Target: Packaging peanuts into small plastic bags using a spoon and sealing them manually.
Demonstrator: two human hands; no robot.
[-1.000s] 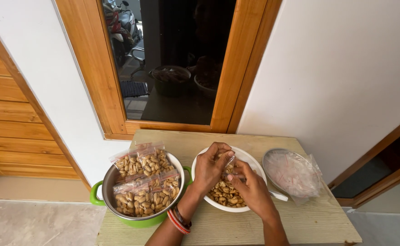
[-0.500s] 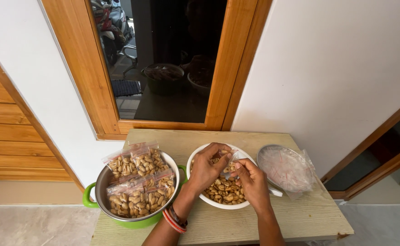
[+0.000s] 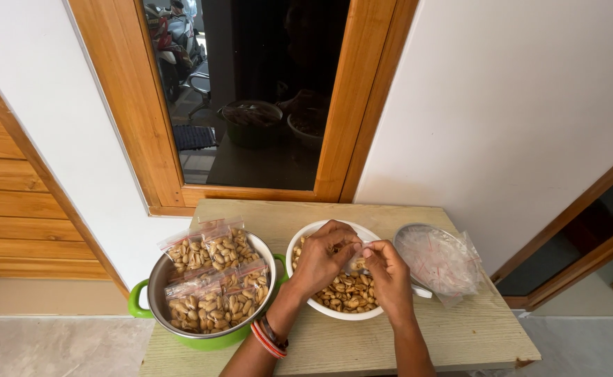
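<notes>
Two hands over a bowl of nuts on a wooden table.

Left: a green-handled pot (image 3: 154, 293) of filled packets (image 3: 212, 279). The left hand (image 3: 324, 257), fingers curled, and the right hand (image 3: 388, 272) pinch a small clear bag (image 3: 357, 264) above the white bowl (image 3: 306, 241); empty bags (image 3: 437, 262) lie right.

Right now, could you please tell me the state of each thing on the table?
White bowl: partly full of loose nuts.
Green pot: filled with sealed packets of nuts.
Metal bowl: holds empty clear bags.
Left hand: over the white bowl, fingers pinched.
Right hand: over the white bowl, meeting the left.
</notes>
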